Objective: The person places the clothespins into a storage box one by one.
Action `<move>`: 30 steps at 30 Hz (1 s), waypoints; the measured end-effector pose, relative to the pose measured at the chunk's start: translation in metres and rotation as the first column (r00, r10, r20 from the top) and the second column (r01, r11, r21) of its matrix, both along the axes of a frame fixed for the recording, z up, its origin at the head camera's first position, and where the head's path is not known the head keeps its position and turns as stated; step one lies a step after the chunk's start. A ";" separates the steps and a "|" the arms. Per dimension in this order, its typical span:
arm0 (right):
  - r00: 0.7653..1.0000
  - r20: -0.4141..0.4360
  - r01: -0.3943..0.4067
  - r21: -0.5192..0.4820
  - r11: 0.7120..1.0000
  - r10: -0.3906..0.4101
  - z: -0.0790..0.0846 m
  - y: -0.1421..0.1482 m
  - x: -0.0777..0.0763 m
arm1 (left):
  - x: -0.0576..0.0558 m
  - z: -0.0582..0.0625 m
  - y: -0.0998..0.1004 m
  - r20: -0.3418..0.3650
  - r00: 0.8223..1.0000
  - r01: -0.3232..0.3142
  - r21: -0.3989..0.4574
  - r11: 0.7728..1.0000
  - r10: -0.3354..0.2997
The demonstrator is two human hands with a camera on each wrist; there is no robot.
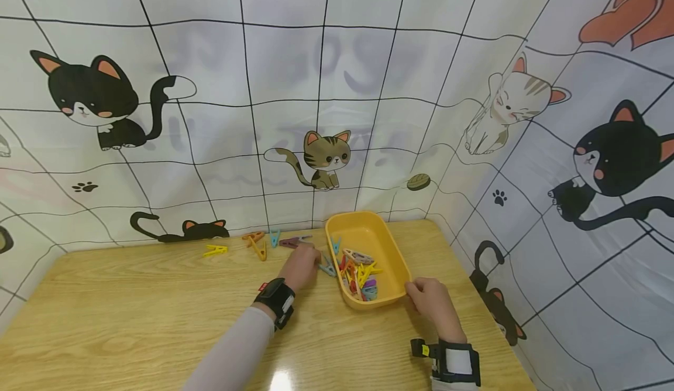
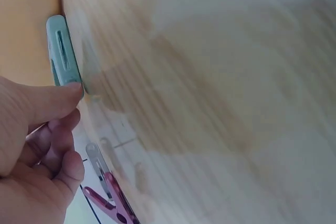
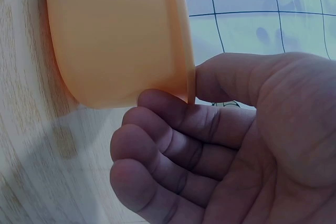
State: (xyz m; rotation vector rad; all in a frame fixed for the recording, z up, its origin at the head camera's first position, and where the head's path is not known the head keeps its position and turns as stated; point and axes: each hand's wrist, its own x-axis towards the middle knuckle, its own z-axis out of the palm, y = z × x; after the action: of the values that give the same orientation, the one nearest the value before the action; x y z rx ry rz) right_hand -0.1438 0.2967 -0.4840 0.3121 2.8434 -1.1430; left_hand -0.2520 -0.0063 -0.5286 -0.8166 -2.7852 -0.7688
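My left hand is on the table just left of the yellow tray. In the left wrist view its thumb and forefinger pinch one end of a blue-green clothespin that stands close to the tray's wall; part of the forefinger is hidden. My right hand grips the tray's near right corner, with the thumb on one side of the rim and the curled forefinger on the other. Several mixed-colour clothespins lie heaped in the tray's near left part.
Along the table's back edge lie a yellow clothespin, orange clothespins, a light blue clothespin and a purple clothespin. A cat-patterned sheet hangs behind and to the right of the wooden table.
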 end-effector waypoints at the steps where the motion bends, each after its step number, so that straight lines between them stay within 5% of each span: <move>1: 1.000 -0.002 -0.003 -0.001 1.000 0.003 0.000 0.000 0.000 | 0.001 0.001 -0.001 0.010 1.000 0.004 -0.003 1.000 -0.004; 8: 1.000 -0.001 -0.008 -0.006 1.000 0.008 0.001 -0.001 0.000 | 0.005 0.002 -0.011 -0.017 1.000 -0.016 0.011 1.000 0.017; 16: 1.000 -0.004 -0.006 -0.006 1.000 0.006 0.001 -0.001 0.000 | 0.010 0.008 -0.014 -0.018 0.993 -0.119 0.033 0.992 0.120; 30: 1.000 -0.008 -0.009 -0.007 1.000 0.009 0.001 -0.001 0.001 | 0.021 0.030 -0.001 -0.038 0.959 -0.266 0.227 0.937 0.282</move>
State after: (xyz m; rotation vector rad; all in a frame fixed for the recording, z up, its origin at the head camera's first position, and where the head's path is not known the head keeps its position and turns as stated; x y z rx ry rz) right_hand -0.1433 0.2959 -0.4828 0.2945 2.8441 -1.1551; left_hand -0.2305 -0.0074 -0.4983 -0.3963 -2.6119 -0.9515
